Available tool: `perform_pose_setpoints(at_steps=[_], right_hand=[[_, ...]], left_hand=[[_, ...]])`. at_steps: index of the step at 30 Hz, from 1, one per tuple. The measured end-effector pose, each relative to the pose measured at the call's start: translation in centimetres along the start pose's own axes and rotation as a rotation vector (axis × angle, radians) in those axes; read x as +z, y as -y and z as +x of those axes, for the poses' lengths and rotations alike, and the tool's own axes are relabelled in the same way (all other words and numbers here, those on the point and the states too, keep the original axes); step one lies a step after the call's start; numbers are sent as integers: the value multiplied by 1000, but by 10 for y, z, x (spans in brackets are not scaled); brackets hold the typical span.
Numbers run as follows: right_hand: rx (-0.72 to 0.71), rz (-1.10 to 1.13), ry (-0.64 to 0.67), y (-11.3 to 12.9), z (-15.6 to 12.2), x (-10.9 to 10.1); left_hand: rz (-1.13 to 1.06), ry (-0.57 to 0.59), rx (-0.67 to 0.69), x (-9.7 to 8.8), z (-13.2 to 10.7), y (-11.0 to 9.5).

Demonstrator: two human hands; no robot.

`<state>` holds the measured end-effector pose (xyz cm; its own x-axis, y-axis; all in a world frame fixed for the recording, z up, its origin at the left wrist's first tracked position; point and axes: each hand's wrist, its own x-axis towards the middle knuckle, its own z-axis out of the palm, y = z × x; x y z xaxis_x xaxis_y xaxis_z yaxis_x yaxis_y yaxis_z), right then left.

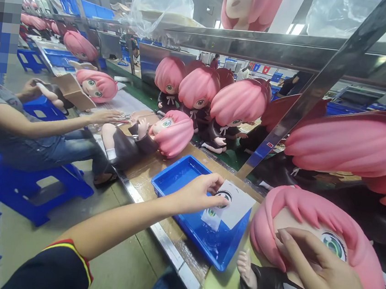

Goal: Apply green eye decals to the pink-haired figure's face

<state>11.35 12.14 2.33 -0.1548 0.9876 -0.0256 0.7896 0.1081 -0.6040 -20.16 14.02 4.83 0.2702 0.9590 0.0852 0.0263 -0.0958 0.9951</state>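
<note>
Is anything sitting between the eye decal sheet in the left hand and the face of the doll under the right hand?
Nothing visible does. The left hand holds the decal sheet over the blue tray, with only the tray's corner and bare bench before the doll. The right hand rests on the doll's face, covering its near cheek.

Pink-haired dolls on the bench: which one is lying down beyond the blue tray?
The doll just past the blue tray, lying on its back with white-socked legs toward the seated co-worker. The dolls behind it sit upright; the nearest one lies under the right hand.

Head view, close (downward) over the workbench (163, 169)
</note>
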Motion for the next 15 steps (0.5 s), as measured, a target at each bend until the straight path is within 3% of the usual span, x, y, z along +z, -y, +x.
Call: perform_pose_setpoints(at_steps=[10,15], right_hand=[[62,88,-25,20,-11,-1],[64,69,4,11,-8,-2]], left_hand=[[-8,26,-6,11,4,0],[-16,27,-7,14,4,-2]])
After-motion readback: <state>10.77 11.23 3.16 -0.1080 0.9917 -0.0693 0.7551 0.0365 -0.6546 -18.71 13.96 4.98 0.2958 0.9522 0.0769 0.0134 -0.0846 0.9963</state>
